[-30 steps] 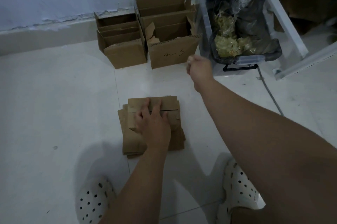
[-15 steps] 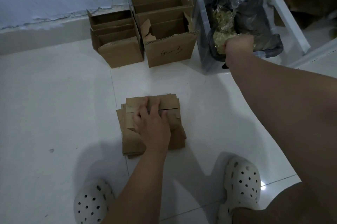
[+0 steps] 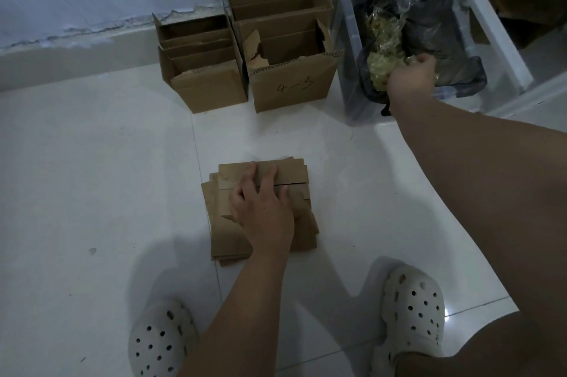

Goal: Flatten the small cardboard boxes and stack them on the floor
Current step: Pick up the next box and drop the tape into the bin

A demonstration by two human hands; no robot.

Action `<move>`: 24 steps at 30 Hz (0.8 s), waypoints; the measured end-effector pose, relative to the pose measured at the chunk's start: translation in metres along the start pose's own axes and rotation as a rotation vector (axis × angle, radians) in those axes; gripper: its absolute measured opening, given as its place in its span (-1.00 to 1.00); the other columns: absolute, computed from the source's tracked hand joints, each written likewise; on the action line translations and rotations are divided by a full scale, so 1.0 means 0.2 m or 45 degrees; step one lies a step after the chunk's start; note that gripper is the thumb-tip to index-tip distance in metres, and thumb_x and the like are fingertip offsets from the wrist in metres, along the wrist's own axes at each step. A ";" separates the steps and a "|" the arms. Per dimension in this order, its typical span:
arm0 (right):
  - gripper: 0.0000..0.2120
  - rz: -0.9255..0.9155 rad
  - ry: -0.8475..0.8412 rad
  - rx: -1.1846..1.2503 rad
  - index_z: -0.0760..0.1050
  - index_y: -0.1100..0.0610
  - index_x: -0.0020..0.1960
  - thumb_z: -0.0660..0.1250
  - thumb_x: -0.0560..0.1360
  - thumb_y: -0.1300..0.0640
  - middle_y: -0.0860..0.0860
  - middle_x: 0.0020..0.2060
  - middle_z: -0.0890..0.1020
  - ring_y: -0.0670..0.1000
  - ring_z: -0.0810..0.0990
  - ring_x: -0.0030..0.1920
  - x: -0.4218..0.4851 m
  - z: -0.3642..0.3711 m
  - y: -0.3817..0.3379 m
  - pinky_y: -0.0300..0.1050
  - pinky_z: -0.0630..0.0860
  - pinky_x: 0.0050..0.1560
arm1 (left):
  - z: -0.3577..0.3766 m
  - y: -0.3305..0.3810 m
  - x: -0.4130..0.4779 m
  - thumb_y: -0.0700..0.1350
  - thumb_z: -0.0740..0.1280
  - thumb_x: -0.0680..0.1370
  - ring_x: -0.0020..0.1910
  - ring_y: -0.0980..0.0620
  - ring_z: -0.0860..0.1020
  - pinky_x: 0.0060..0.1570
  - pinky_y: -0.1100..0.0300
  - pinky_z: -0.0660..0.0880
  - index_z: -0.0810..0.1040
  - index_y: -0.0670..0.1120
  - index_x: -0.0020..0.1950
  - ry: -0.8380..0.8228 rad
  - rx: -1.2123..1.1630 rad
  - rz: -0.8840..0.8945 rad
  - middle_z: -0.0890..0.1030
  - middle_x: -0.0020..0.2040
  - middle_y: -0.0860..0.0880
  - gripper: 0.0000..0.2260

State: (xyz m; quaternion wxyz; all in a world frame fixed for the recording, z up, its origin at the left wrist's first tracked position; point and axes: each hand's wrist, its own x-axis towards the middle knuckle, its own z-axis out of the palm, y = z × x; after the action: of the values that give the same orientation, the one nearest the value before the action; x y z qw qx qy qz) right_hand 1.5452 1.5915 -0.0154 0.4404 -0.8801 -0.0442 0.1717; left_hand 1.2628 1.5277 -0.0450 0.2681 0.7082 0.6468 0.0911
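A stack of flattened brown cardboard boxes (image 3: 227, 223) lies on the white tile floor in front of my feet. My left hand (image 3: 264, 214) rests flat on top of it, fingers spread and pressing down. By the wall stand two groups of unfolded small boxes with open tops: a lower one (image 3: 208, 91) on the left and a taller one marked "4-3" (image 3: 294, 88) beside it. My right hand (image 3: 411, 77) reaches over the clear plastic bin (image 3: 352, 94) at the right, knuckles toward me and fingers curled. Anything inside that hand is hidden.
The bin holds a black bag (image 3: 429, 24) and a clear bag of yellowish material (image 3: 383, 39). A white frame (image 3: 491, 39) stands to the right of it. My white perforated shoes (image 3: 159, 343) (image 3: 414, 300) flank the stack. The wall base runs behind the boxes.
My right hand has swung from in front of the "4-3" box to the right, over the bin. The left hand has stayed on the stack.
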 end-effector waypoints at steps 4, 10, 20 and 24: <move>-0.56 -0.112 0.065 -0.027 0.23 0.10 0.38 0.13 0.51 0.31 0.06 0.05 0.48 0.00 0.48 -0.03 -0.03 0.01 0.01 -0.17 0.40 -0.05 | 0.00 0.00 0.00 0.00 0.30 0.55 0.35 -0.09 0.21 0.31 0.01 0.21 0.43 0.10 0.37 0.004 -0.010 -0.003 0.24 0.49 0.05 -0.63; -0.63 -0.408 0.128 -0.291 0.40 0.16 0.19 0.17 0.41 0.38 0.08 0.15 0.51 0.07 0.43 0.18 -0.16 0.02 0.06 -0.08 0.40 0.10 | 0.00 0.00 0.02 0.02 0.29 0.56 0.37 -0.06 0.19 0.33 0.02 0.19 0.41 0.12 0.38 -0.010 -0.005 -0.020 0.23 0.49 0.07 -0.62; -0.85 -0.274 -0.460 -0.127 0.40 0.05 0.08 0.18 0.56 0.25 0.00 -0.16 0.56 0.01 0.56 -0.19 -0.76 0.18 0.27 -0.13 0.50 -0.26 | -0.03 -0.02 -0.01 0.05 0.44 0.43 0.26 -0.18 0.28 0.22 -0.06 0.29 0.38 -0.07 0.30 0.088 -0.118 -0.119 0.31 0.31 -0.19 -0.49; -0.84 0.030 -0.418 -0.022 0.40 0.00 -0.01 0.16 0.56 0.24 -0.06 -0.15 0.51 -0.07 0.49 -0.20 -0.96 0.19 0.38 -0.24 0.34 -0.35 | -0.06 -0.03 -0.04 0.14 0.49 0.35 0.26 -0.19 0.32 0.26 -0.12 0.23 0.37 -0.14 0.07 0.230 -0.125 -0.250 0.35 0.27 -0.20 -0.48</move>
State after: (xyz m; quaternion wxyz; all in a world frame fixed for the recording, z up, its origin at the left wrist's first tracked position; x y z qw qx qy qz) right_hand 1.3474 1.5316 -0.0459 0.4176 -0.8444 -0.1068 0.3180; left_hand 1.2503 1.5225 -0.0362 0.2508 0.6164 0.7292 0.1594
